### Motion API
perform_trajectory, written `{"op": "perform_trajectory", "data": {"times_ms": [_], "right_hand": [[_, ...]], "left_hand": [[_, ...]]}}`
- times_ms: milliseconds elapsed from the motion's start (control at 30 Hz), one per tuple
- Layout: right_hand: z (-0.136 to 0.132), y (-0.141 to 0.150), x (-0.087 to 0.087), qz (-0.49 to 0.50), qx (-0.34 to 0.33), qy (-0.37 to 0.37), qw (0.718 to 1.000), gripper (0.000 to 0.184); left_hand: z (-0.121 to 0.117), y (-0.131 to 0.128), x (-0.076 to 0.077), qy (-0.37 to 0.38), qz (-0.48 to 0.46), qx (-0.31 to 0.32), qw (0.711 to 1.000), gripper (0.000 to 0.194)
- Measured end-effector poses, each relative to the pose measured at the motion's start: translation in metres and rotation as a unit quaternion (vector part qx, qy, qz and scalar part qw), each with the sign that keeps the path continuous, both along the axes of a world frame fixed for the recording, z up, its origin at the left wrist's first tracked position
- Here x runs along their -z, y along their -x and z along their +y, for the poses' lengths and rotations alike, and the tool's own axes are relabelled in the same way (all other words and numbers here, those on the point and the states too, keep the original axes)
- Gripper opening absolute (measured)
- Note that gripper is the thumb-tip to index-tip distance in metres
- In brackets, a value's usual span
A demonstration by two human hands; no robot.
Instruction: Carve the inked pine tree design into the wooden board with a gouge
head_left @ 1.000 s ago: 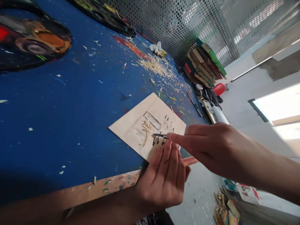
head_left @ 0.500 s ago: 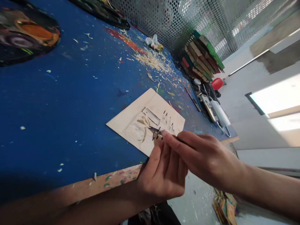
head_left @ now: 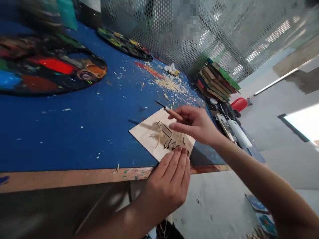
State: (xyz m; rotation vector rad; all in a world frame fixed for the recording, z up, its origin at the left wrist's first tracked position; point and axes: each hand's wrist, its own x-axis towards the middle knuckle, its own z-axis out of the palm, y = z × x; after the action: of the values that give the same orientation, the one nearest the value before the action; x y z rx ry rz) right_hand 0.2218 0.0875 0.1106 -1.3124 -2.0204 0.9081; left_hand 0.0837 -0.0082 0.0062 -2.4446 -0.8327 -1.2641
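Resting on the blue tabletop (head_left: 74, 142), a pale board (head_left: 144, 134) with dark markings is steadied at its near edge by the left hand (head_left: 169, 179), whose straight fingers are laid flat and close together, nothing gripped. A carving tool (head_left: 174, 114) is held by its wooden handle in the fingers of the right hand (head_left: 195, 124), above the board's far side; its thin dark tip is directed away from both hands and raised off the surface. Curled shavings (head_left: 158, 136) are seen on the board, between the hands and its left corner. Beyond the right hand, a scattered pile of wood chips (head_left: 171, 83) is noted, with a crumpled white wad (head_left: 171, 69) just behind it. Well to the left of the hands, a large paint-covered palette (head_left: 42, 83) is observed; a smaller palette (head_left: 122, 43) is placed farther back. To the far right of the pile, a stack of worn blocks or books (head_left: 216, 81) is leaned; exact type cannot be told.
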Motion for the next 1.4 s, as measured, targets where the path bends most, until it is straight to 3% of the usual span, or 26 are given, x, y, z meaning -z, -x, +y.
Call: {"op": "perform_trajectory", "data": {"times_ms": [100,133,200,267,333,467,567,633,700,767,833,933,1067,1233,1400], "right_hand": [[0.032,0.005,0.032,0.174,0.030,0.050,0.983,0.023],[0.038,0.005,0.039,0.212,0.039,0.054,0.975,0.024],[0.042,0.002,0.048,0.265,0.046,0.055,0.962,0.026],[0.039,-0.003,0.051,0.299,0.041,0.056,0.952,0.029],[0.035,-0.007,0.051,0.331,0.039,0.063,0.941,0.033],[0.034,-0.011,0.047,0.381,0.066,0.061,0.920,0.038],[0.041,-0.020,0.037,0.422,0.112,0.026,0.899,0.041],[0.046,-0.033,0.027,0.449,0.146,-0.002,0.881,0.039],[0.052,-0.051,0.016,0.473,0.180,-0.027,0.862,0.035],[0.059,-0.071,0.008,0.493,0.217,-0.042,0.842,0.032],[0.067,-0.090,0.003,0.508,0.259,-0.045,0.820,0.031],[0.078,-0.112,0.005,0.521,0.319,-0.030,0.791,0.033],[0.085,-0.126,0.015,0.518,0.370,0.005,0.771,0.027],[0.091,-0.131,0.022,0.484,0.374,0.016,0.791,0.029],[0.097,-0.132,0.026,0.439,0.347,-0.028,0.828,0.024]], "left_hand": [[0.001,0.027,-0.015,0.078,0.008,0.114,0.990,0.029],[0.006,0.040,-0.021,0.101,0.007,0.120,0.988,0.030],[0.017,0.067,-0.033,0.085,0.014,0.084,0.993,0.031],[0.028,0.090,-0.043,0.090,0.090,0.022,0.992,0.035],[0.031,0.099,-0.048,0.084,0.137,0.001,0.987,0.040],[0.020,0.072,-0.039,0.056,0.167,0.043,0.983,0.043],[0.014,0.045,-0.025,-0.002,0.162,0.029,0.986,0.034],[0.015,0.039,-0.023,-0.027,0.157,0.027,0.987,0.030],[0.018,0.045,-0.029,-0.032,0.161,0.023,0.986,0.035],[0.026,0.056,-0.045,-0.026,0.161,0.023,0.986,0.043],[0.041,0.064,-0.068,0.003,0.137,0.062,0.989,0.046],[0.083,0.061,-0.105,0.161,0.062,0.079,0.982,0.040],[0.158,0.032,-0.139,0.199,-0.050,0.022,0.979,0.026],[0.228,-0.010,-0.145,0.296,-0.190,-0.004,0.936,0.035],[0.245,-0.033,-0.139,0.393,-0.235,0.046,0.888,0.038]]}}
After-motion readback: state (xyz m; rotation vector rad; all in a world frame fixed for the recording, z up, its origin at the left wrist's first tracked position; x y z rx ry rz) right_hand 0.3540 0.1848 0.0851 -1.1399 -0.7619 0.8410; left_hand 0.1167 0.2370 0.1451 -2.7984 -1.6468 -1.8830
